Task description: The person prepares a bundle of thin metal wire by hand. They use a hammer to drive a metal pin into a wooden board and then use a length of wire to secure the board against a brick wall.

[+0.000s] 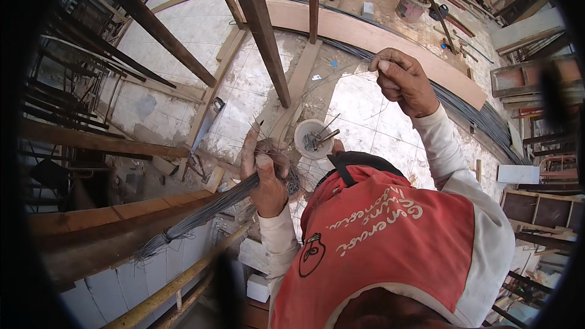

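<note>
Pale lettering [379,228] stands on the red shirt [420,262].

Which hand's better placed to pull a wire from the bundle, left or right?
Probably the right hand: it pinches only thin wire, while the left hand is occupied gripping the bundle.

Grey wires [210,206], white bucket [301,137]

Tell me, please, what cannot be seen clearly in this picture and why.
All in the head view:
Gripped part of the grey wire bundle: covered by the left hand.
Thin wire's end at the right hand: too fine.
Pieces in the white bucket: too small.
Brown timber's left end: lost in dark rim.
</note>
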The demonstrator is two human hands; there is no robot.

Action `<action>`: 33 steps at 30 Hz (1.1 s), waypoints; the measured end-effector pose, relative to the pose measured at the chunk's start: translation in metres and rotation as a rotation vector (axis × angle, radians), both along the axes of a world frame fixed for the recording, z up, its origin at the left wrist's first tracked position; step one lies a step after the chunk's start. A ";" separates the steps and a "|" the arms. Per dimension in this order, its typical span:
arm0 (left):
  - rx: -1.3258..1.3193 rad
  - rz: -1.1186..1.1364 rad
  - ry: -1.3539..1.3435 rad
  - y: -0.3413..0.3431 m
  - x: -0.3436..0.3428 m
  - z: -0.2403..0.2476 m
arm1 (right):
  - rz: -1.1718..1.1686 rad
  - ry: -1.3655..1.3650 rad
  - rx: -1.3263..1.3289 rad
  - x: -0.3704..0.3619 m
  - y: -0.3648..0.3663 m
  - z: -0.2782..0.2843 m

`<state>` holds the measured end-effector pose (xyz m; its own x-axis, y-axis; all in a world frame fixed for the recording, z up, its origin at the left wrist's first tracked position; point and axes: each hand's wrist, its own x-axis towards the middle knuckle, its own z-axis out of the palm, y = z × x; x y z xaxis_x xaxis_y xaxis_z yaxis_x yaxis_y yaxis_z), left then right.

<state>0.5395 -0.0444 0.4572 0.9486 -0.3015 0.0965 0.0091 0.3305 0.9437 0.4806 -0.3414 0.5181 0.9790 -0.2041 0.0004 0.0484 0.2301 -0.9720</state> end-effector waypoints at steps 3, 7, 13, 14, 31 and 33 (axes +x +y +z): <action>-0.029 0.114 -0.033 -0.016 0.024 -0.016 | 0.066 -0.116 0.106 -0.020 -0.019 0.006; -0.127 0.013 -0.026 -0.033 0.059 -0.033 | -0.059 -0.057 -0.071 -0.036 -0.046 -0.006; -0.367 -0.107 0.086 -0.100 0.092 -0.032 | -0.214 -0.072 -0.017 -0.080 -0.094 -0.066; -0.496 -0.083 0.192 -0.108 0.101 -0.034 | -0.204 -0.019 -0.125 -0.090 -0.098 -0.076; -0.625 0.001 0.371 -0.121 0.174 -0.017 | -0.164 0.230 -0.400 -0.085 -0.024 -0.038; -0.627 0.041 0.354 -0.096 0.204 -0.018 | -0.015 0.115 -0.703 -0.083 -0.027 -0.043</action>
